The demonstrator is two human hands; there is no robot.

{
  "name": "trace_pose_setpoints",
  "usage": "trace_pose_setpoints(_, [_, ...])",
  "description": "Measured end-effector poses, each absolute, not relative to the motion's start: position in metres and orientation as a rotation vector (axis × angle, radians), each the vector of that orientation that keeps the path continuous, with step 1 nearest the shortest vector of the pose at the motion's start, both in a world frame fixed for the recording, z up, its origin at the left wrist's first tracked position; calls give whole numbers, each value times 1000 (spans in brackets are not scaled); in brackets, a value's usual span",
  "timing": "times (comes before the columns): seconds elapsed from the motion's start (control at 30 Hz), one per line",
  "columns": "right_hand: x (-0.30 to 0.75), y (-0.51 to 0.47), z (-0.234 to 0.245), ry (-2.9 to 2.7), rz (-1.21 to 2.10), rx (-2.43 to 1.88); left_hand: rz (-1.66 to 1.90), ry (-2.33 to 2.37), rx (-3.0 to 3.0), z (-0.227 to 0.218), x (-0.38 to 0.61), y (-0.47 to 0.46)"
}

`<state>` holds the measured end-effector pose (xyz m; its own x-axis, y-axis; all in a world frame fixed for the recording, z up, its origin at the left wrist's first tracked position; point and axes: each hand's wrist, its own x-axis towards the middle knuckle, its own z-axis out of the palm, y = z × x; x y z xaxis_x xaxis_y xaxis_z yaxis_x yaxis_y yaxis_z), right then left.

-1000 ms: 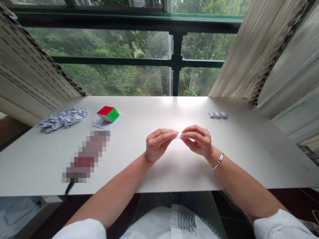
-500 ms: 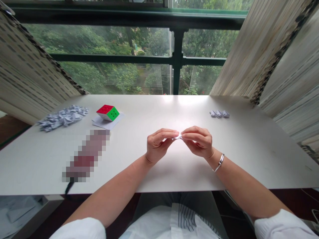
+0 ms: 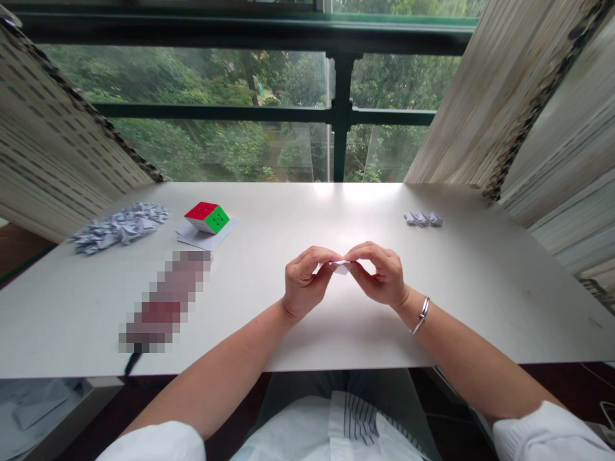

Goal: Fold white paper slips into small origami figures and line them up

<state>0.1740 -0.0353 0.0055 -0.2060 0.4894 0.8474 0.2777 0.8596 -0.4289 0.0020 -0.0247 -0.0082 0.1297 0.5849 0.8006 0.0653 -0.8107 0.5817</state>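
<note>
My left hand (image 3: 306,282) and my right hand (image 3: 377,275) meet above the middle of the white table (image 3: 336,333). Their fingertips pinch a small folded piece of white paper (image 3: 340,267) from either side, and most of it is hidden by my fingers. A silver bangle (image 3: 421,315) circles my right wrist. Neither hand touches the table. Further left, a puzzle cube (image 3: 207,218) with red and green faces rests on a few white paper sheets (image 3: 204,237).
A heap of small folded paper pieces (image 3: 120,228) lies at the far left, and a short row of similar pieces (image 3: 423,219) lies at the back right. A pixelated object (image 3: 166,301) lies left of my arms. Window bars and blinds border the table's back.
My fingertips have shifted on the folded paper, and more of it now shows between them. Both hands have tilted slightly inward. The objects on the table have not moved.
</note>
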Motion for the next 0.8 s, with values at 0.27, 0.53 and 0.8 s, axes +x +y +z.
trace_pose_setpoints(0.27, [174,-29,4,-1717,547,-926,1311,921,1613,-6,4,-19])
trace_pose_setpoints(0.53, [178,-14,-10,-1570,1008,-1020,1205,876,1301,-7,5,-7])
trace_pose_setpoints(0.8, [179,-11,-10,-1558,1168,-1076,1156,892,1208,-12,6,-4])
